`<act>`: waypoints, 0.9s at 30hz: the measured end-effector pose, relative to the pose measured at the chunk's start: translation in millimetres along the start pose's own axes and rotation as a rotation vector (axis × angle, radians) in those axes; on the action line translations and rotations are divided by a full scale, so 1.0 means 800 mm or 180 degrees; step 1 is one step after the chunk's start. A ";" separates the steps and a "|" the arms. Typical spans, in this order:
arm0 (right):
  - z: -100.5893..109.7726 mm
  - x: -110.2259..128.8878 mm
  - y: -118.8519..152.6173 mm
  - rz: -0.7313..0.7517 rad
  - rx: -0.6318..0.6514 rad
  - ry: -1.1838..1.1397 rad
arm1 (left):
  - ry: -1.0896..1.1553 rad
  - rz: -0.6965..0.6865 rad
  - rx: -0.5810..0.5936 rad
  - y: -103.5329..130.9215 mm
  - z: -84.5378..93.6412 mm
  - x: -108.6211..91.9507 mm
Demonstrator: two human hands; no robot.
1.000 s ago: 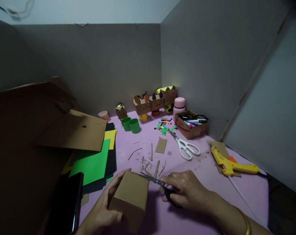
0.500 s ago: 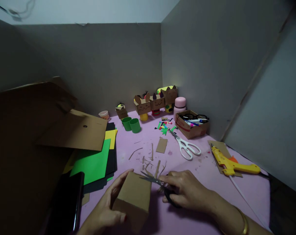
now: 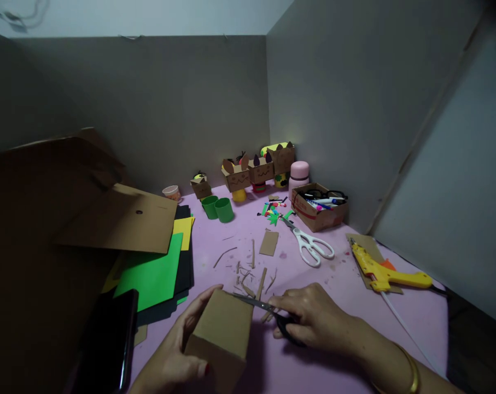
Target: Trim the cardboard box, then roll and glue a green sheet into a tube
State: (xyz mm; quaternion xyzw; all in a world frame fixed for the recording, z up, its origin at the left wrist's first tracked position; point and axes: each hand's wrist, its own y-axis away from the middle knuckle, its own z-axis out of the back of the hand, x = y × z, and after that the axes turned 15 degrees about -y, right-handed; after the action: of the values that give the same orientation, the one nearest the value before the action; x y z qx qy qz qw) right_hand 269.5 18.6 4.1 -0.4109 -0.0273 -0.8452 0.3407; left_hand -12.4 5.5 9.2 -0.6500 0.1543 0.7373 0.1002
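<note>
A small cardboard box (image 3: 226,323) is tilted over the front of the pink table, gripped from its left side by my left hand (image 3: 181,345). Black-handled scissors (image 3: 262,305) are in my right hand (image 3: 307,314), with fingers wrapped round the handles. Their blades look closed and lie along the box's far top edge. Thin cardboard scraps (image 3: 245,276) are scattered just beyond the box, and a small cardboard rectangle (image 3: 268,242) lies past them.
White scissors (image 3: 312,246), a pen box (image 3: 321,210) and a yellow glue gun (image 3: 385,273) are at right. Green cups (image 3: 223,210) and cardboard figures (image 3: 237,179) stand at the back. Coloured sheets (image 3: 153,273), a phone (image 3: 110,339) and large cardboard (image 3: 124,221) occupy the left.
The black-handled scissors' blades have closed at the box's far edge. The whole view has shifted slightly; my left hand keeps its hold on the box.
</note>
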 end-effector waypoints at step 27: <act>-0.003 -0.003 0.000 0.0070 0.0047 0.0119 | -0.0061 0.0092 0.0117 0.001 -0.004 0.002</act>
State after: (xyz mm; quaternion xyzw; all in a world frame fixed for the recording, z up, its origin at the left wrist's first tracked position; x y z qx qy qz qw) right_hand 269.2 19.1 0.5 -0.3927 -0.0226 -0.8487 0.3535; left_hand -10.0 3.5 7.5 -0.6386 0.1763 0.7419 0.1029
